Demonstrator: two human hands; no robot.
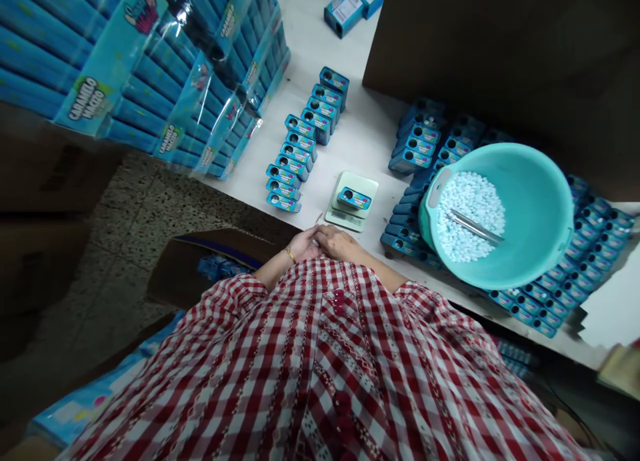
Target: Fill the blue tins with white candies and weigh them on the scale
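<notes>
My left hand (304, 244), with a gold bangle at its wrist, and my right hand (338, 242) rest together at the table's front edge, close to my body. Their fingers are folded against each other, and nothing else can be made out in them. Just beyond them a small pale scale (345, 216) bears one blue box (355, 198) with a dark round hole on top. Similar boxes (283, 202) stand in a staggered row to the left. At the right, a turquoise tub (537, 214) holds many small white candies (470, 194) and a metal scoop (475, 226).
Plastic-wrapped display packs (87, 101) are stacked at the upper left. More blue boxes (543, 308) stand around and under the tub. A large dark carton (500, 61) rises at the back right. Below the table's left edge is an open carton (173, 268).
</notes>
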